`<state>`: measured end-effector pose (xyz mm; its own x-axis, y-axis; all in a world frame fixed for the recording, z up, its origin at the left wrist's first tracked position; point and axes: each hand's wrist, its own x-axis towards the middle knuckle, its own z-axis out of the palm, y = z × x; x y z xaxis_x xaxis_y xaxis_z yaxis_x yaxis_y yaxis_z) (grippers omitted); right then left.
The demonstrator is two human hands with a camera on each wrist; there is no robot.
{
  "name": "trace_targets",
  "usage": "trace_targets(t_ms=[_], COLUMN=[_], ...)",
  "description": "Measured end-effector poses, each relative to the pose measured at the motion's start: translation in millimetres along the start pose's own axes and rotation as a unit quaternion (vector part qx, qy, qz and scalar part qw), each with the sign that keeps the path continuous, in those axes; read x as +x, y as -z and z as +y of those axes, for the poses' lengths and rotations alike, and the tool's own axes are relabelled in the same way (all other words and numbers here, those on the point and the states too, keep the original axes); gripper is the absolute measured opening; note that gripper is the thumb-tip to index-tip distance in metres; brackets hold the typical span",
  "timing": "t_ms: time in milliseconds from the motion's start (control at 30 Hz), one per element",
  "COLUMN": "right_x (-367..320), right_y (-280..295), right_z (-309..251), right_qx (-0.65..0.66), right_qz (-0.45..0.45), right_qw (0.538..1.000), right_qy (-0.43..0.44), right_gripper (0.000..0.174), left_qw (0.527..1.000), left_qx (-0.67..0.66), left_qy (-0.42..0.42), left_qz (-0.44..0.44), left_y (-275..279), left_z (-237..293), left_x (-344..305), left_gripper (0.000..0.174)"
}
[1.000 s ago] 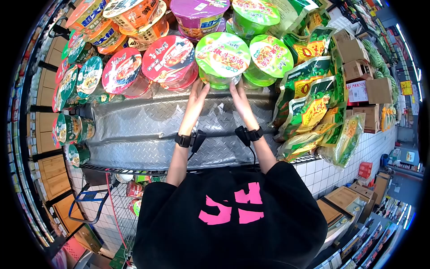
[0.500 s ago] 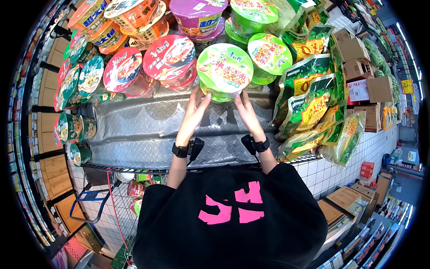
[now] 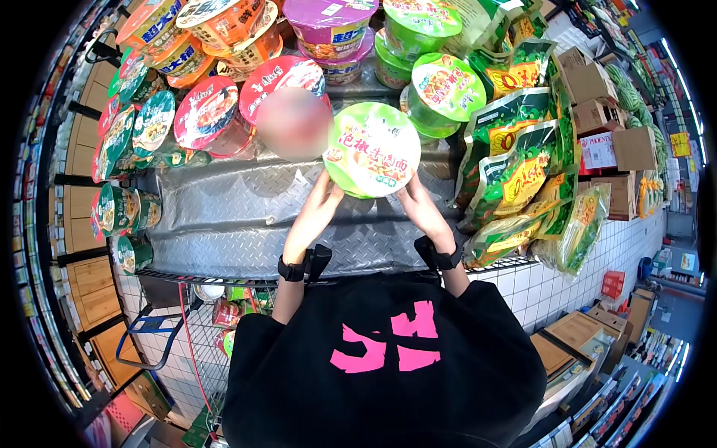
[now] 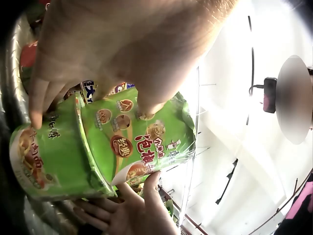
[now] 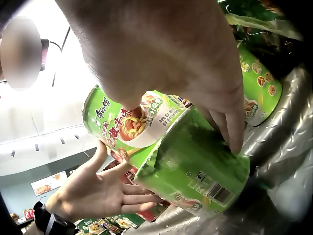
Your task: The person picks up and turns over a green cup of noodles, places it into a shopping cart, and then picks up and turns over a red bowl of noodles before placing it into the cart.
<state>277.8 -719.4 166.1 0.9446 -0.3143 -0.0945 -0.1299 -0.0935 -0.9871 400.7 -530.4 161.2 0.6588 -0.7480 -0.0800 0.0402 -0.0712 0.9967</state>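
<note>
Both hands hold a stack of two green instant noodle cups from its sides. From above, the head view shows the white-and-green lid of the upper cup (image 3: 373, 149). My left hand (image 3: 312, 216) is on the stack's left side, and my right hand (image 3: 427, 213) is on its right. In the left wrist view the thumb presses the upper cup while fingers reach down to the lower cup (image 4: 61, 147). The right wrist view shows the right fingers against the lower cup (image 5: 195, 161) likewise. The stack is over the metal shelf (image 3: 231, 216), apart from the row behind.
Red noodle cups (image 3: 209, 112) line the left, with purple cups (image 3: 332, 33) behind. Another green cup (image 3: 448, 88) stands to the right, beside upright green packets (image 3: 523, 175). Below the shelf's front edge, a wire cart (image 3: 202, 351) holds several packs.
The hands have drawn the green cup stack out of the row toward the body. A gap now shows behind it, between the red cups and the other green cup.
</note>
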Motion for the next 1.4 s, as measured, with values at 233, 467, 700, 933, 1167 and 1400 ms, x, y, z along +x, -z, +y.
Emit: trace_targets(t_ms=[233,467,700,933,1167,1400], right_x=[-15.2,-21.3,-24.4,-29.7,-30.6,-35.7], right_y=[-5.9,-10.7,-7.0,-5.2,-6.4,-9.0], right_z=[12.5,16.0,22.9,39.8,46.3,36.5], right_qx=[0.000,0.017,0.000,0.010,0.026,0.019], right_qz=[-0.034,-0.057,-0.069,-0.085,-0.093,-0.082], right_qw=[0.999,0.998,0.998,0.996,0.995,0.996], right_qy=[-0.003,-0.017,-0.001,-0.031,-0.034,-0.039], right_gripper=[0.065,0.060,0.062,0.064,0.062,0.064], left_qw=[1.000,1.000,0.998,0.997,0.998,0.998], left_qx=[-0.010,0.002,-0.025,-0.021,-0.009,0.005], left_qy=[0.020,0.024,0.056,0.076,0.069,0.065], left_qz=[0.001,-0.002,-0.003,0.008,0.006,0.009], left_y=[-2.6,-1.4,-5.7,-12.0,-9.4,-8.0], left_z=[-1.6,-11.1,-31.8,-41.2,-39.9,-38.0], left_x=[-23.6,-35.0,-38.2,-43.1,-45.9,-54.0], left_gripper=[0.064,0.064,0.067,0.069,0.067,0.067])
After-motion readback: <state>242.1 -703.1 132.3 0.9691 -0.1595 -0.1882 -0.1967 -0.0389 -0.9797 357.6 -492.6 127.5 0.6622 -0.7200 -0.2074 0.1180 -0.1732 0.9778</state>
